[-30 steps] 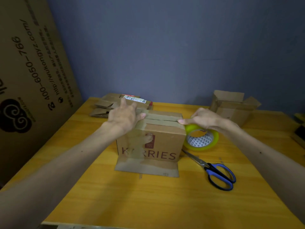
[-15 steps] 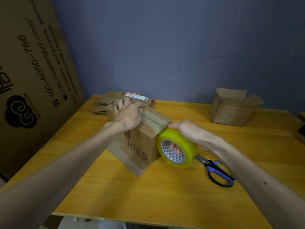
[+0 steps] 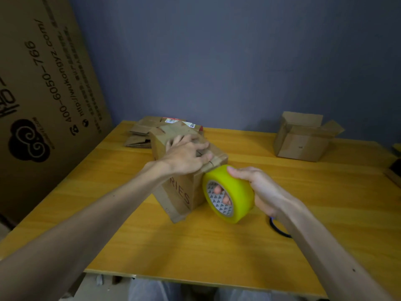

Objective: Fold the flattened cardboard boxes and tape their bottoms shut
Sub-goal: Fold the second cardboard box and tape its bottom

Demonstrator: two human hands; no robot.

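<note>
Box point(image 3: 173, 192) stands near the middle of the desk point(image 3: 195, 246), bottom flaps up, seam running away from me toward the far left. My left hand point(image 3: 186, 156) lies flat on the flaps, fingers point(image 3: 201, 146) spread, holding the seam closed. My right hand point(image 3: 258, 187) sits just right of the box's near corner, fingers clamped on the yellow tape roll point(image 3: 230, 194), some hooked through its core. The roll touches the box's near top edge, so I judge the tape must run down that end face. Cannot make out the tape strip itself. Scissors point(image 3: 277, 229) mostly hidden behind my right forearm. Flat boxes point(image 3: 138, 135) lie behind; a folded box point(image 3: 301, 140) stands far right.
</note>
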